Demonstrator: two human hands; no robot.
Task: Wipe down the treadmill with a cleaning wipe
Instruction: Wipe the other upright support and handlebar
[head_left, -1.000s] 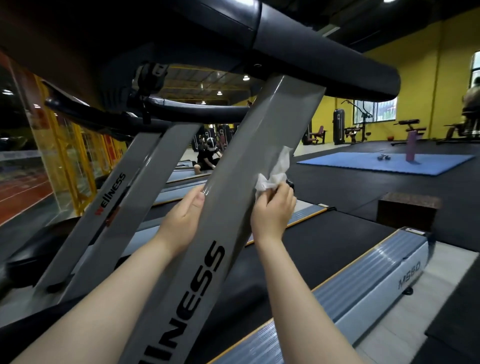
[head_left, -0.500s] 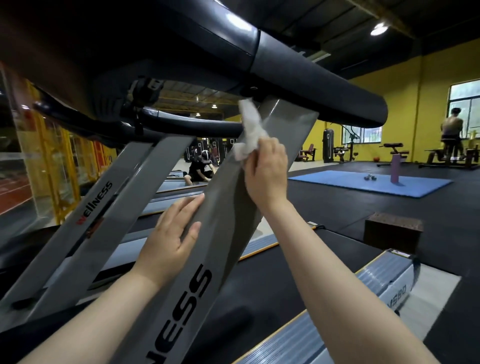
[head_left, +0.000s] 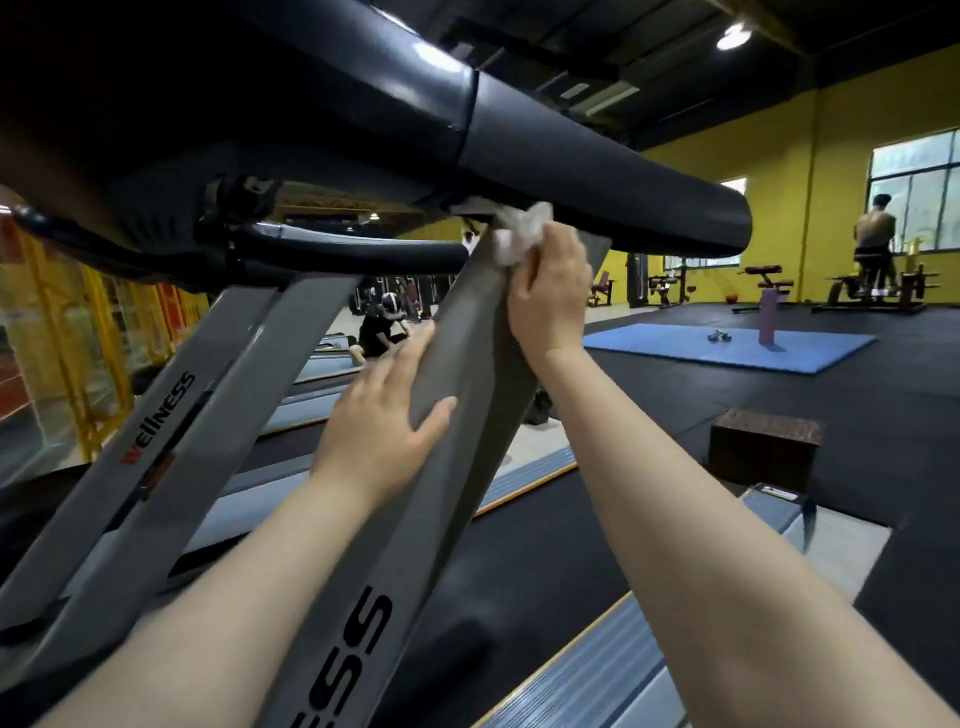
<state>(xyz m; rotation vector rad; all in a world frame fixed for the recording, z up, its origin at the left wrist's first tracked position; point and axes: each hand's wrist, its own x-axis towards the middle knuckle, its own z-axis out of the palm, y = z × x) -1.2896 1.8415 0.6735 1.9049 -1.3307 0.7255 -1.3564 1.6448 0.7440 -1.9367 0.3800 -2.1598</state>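
The treadmill's grey slanted upright (head_left: 457, 395) rises from bottom centre to the black padded handrail (head_left: 597, 171) overhead. My right hand (head_left: 550, 291) grips a crumpled white cleaning wipe (head_left: 519, 231) and presses it against the top of the upright, just under the handrail. Lower down, my left hand (head_left: 384, 421) rests on the upright's left edge with straight fingers and its thumb across the front face. Black lettering shows on the lower part of the upright.
A second grey upright (head_left: 156, 426) marked "wellness" slants at the left. The black belt (head_left: 519, 571) and grey side rail (head_left: 597, 670) lie below. A dark box (head_left: 763, 447) stands to the right, a blue mat (head_left: 727, 345) beyond. One person crouches behind; another stands far right.
My right hand has slid the wipe up the upright, from its middle to the top under the handrail. My left hand has moved up the post after it.
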